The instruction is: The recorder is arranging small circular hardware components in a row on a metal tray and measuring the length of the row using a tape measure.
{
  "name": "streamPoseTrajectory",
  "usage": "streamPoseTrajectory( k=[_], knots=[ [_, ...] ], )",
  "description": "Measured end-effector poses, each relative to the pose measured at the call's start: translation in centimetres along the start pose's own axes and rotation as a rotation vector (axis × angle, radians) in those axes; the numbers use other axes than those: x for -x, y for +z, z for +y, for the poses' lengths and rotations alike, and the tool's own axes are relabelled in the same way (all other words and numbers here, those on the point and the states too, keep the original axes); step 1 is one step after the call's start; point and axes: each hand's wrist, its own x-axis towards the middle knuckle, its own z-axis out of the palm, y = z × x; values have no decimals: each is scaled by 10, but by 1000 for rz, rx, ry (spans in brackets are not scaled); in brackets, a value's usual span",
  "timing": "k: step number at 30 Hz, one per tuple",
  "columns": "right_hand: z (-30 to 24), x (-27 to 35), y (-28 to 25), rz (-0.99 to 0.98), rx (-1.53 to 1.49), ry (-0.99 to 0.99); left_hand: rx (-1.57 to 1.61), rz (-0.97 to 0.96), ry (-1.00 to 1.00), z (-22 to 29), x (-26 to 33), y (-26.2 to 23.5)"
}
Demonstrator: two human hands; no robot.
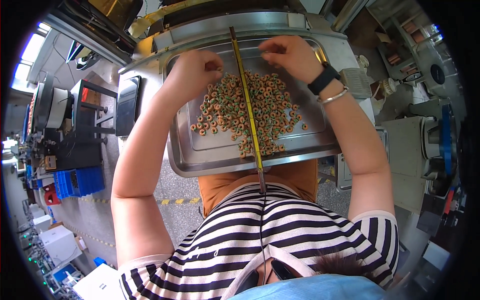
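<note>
A shallow metal tray (182,159) lies in front of me with a heap of small ring-shaped coils (225,107), copper-orange with green. A narrow yellow bar (251,122) with dark ends crosses the tray from the far rim toward my body. Left of the bar, at the heap's far edge, my left hand (197,70) is closed in a pinch; something tiny shows at its fingertips. On the other side of the bar, my right hand (290,56) pinches near the tray's far rim, above the coils. What its fingertips hold is too small to name.
A black flat tablet-like device (128,106) lies left of the tray. To the right stand a grey ribbed box (356,82) and a second metal tray (344,172). Blue bins (80,181) sit on the left, and a metal rail (260,31) runs behind the tray.
</note>
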Motion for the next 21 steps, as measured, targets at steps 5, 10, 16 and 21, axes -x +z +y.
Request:
streamPoseTrajectory(
  k=[5,10,16,21],
  knots=[
    [4,-40,19,49,-143,-3,344,-126,-185,-3,-36,4],
    [15,-57,33,72,-242,-1,426,-134,-185,-9,-44,3],
    [11,-56,33,55,-221,56,574,55,-223,-27,-44,21],
    [11,-57,34,51,-254,58,641,166,-229,-32,-49,28]
  ],
)
